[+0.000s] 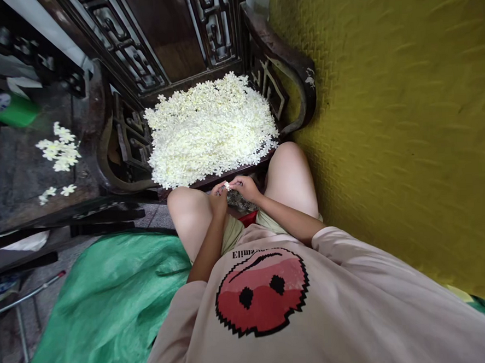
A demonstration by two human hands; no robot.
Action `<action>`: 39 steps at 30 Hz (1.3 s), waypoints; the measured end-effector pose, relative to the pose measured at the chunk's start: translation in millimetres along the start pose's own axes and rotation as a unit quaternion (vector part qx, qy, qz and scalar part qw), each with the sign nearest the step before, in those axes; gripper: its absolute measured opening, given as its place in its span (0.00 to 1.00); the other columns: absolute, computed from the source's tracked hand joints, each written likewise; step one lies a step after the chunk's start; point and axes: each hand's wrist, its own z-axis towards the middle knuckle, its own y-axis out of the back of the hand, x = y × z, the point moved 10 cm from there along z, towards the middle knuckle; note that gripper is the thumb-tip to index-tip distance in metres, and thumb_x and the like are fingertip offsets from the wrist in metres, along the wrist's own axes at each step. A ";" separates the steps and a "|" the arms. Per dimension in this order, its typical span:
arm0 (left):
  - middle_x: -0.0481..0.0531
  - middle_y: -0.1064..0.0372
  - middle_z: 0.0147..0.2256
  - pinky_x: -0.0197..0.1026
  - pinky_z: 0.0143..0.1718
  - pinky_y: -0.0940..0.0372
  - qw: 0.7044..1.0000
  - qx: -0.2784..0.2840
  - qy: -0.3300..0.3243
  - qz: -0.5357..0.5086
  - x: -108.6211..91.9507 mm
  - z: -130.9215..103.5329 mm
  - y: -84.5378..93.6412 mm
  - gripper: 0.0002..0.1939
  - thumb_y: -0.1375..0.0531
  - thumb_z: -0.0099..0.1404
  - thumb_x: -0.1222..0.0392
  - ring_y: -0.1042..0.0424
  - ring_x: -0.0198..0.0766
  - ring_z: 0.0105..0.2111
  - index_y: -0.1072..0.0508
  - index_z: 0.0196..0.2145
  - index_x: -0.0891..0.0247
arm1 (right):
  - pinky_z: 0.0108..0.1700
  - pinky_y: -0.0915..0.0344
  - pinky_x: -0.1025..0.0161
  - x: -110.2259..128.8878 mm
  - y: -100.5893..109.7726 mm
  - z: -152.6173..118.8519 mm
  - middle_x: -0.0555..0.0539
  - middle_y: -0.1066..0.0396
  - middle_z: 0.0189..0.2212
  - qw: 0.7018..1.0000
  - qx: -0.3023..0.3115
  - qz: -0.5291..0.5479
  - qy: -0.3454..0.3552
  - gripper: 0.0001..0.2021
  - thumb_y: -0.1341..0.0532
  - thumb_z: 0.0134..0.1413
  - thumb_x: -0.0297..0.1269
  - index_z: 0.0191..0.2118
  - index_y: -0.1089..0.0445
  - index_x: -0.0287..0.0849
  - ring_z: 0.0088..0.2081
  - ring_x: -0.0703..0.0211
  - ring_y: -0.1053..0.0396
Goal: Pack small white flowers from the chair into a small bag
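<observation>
One white blossom (227,186) is pinched by left hand (219,198) and right hand (246,188); heaped flowers (212,131) are flanked by dark armrests (302,76), green sheeting (110,299) spread leftward.

Single view from the wearer's head, facing forward and steeply down, shirt (344,301) close below the lens, hands (248,189) farther off near mid-frame, carved chair (302,71) beyond, wide field

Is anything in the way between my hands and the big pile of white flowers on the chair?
Nothing visible blocks the way. Your left hand and right hand meet at a small white flower; only the seat's front edge lies between them and the flower pile.
</observation>
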 end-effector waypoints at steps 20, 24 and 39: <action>0.37 0.52 0.14 0.31 0.17 0.57 0.919 0.108 0.210 -0.315 39.8 -7.5 -38.7 0.16 0.32 0.49 0.54 0.56 0.23 0.14 0.29 0.30 0.67 | 0.33 0.41 0.65 -4.2 -3.3 0.3 0.51 0.33 0.22 1.000 0.008 0.012 -0.020 0.05 0.42 0.46 0.35 0.25 0.33 0.39 0.26 0.64 0.38; 0.38 0.58 0.14 0.31 0.16 0.59 0.896 0.129 0.259 -0.337 39.8 -16.7 -50.3 0.20 0.36 0.54 0.47 0.58 0.23 0.13 0.39 0.23 0.64 | 0.33 0.40 0.65 -7.5 -6.8 2.1 0.51 0.32 0.23 0.999 0.013 0.024 -0.038 0.05 0.42 0.45 0.34 0.27 0.33 0.39 0.27 0.64 0.38; 0.40 0.55 0.14 0.32 0.16 0.57 0.859 0.144 0.339 -0.355 46.4 -20.1 -57.4 0.21 0.46 0.64 0.50 0.56 0.25 0.13 0.47 0.20 0.63 | 0.34 0.37 0.65 -23.3 0.5 -1.0 0.52 0.34 0.24 0.985 -0.041 0.117 -0.121 0.09 0.39 0.43 0.42 0.26 0.35 0.41 0.29 0.64 0.37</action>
